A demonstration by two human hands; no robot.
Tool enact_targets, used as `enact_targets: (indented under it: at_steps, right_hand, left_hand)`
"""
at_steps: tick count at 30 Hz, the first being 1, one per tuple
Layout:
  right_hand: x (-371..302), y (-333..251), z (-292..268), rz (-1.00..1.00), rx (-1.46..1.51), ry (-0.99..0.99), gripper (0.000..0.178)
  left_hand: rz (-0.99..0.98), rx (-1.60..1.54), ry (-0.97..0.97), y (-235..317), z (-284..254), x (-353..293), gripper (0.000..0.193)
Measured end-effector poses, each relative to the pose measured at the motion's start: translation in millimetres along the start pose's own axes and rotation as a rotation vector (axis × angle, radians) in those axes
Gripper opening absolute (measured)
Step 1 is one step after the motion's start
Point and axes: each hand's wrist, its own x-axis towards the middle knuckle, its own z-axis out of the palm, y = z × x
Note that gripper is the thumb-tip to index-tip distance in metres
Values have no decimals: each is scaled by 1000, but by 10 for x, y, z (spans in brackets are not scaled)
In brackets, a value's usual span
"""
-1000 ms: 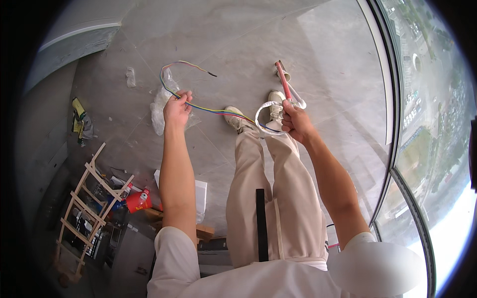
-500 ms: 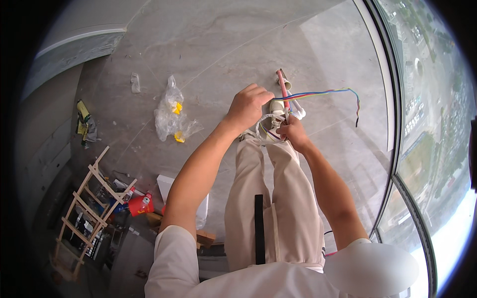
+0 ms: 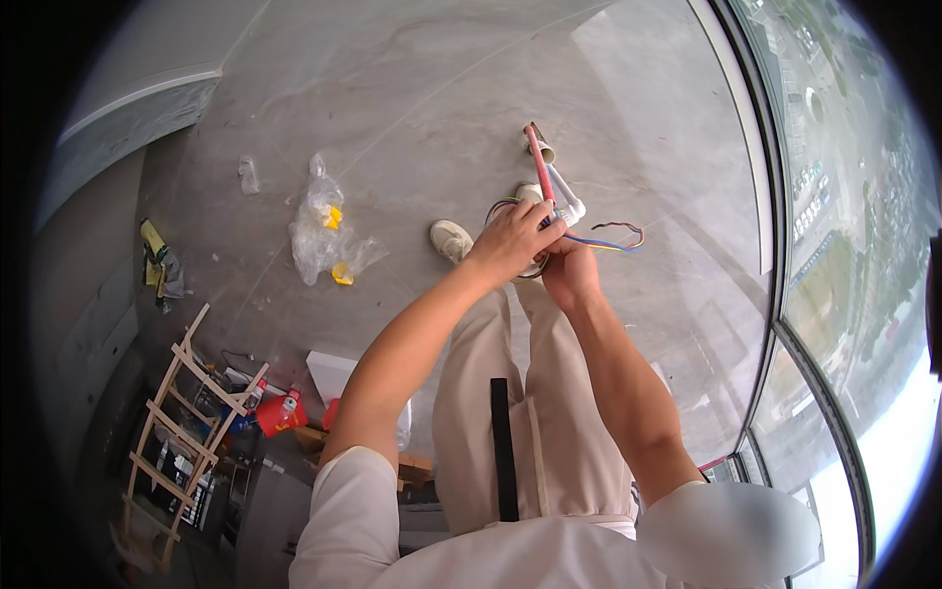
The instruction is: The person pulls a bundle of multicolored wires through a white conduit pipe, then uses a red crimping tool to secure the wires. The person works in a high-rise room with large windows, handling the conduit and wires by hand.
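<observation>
Both of my hands meet in front of my shins, close beside a red pipe (image 3: 541, 169) that stands up from the floor. My left hand (image 3: 516, 238) is closed on a bundle of thin coloured wires, its fingertips pressed together. Just below and to the right, my right hand (image 3: 571, 273) also grips the bundle, fingers curled. From between the hands the electrical wires (image 3: 620, 246), blue, yellow and dark, stick out rightward and bend back at the tip. Another wire loop (image 3: 497, 205) shows left of my left hand. A white elbow pipe (image 3: 571, 203) lies alongside the red one.
Clear plastic bags (image 3: 316, 231) with yellow pieces lie on the floor to the left. A wooden ladder-like frame (image 3: 172, 417), a red bucket (image 3: 282, 413) and a white box (image 3: 332, 378) are at lower left. A tall window frame (image 3: 775, 245) runs along the right.
My left hand has come down and right to meet my right hand. The wires' free end has dropped and drawn closer to my hands. My left shoe has moved outward.
</observation>
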Motion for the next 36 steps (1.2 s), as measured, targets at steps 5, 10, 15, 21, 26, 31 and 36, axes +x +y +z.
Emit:
enact_targets:
  at_steps: [5,10,15,21,26,31,36]
  right_hand:
    - [-238,-209,113,-41,-479,119,25]
    - [-671,-793,420,-211,-1524,493,36]
    - [-404,-517,119,-517,-1636,72,58]
    - [-276,-292,3,-257,-1347,78,42]
    - [-100,-93,-145,-239,-778,133,28]
    - [-245,52,0,-33,-555,256,54]
    - [-360,124,36,0,-523,322,70]
  left_hand:
    - [63,-36,44,-153,154,47,30]
    - [133,-1,66,-179,160,135,15]
    - [124,-34,54,-180,126,135,14]
    - [-253,-70,106,-108,50,33,30]
    - [-811,-230,135,-240,330,-462,56]
    - [-1210,-1127,277,-93,326,-543,53]
    - [-1136,-877,211,-235,268,-448,54]
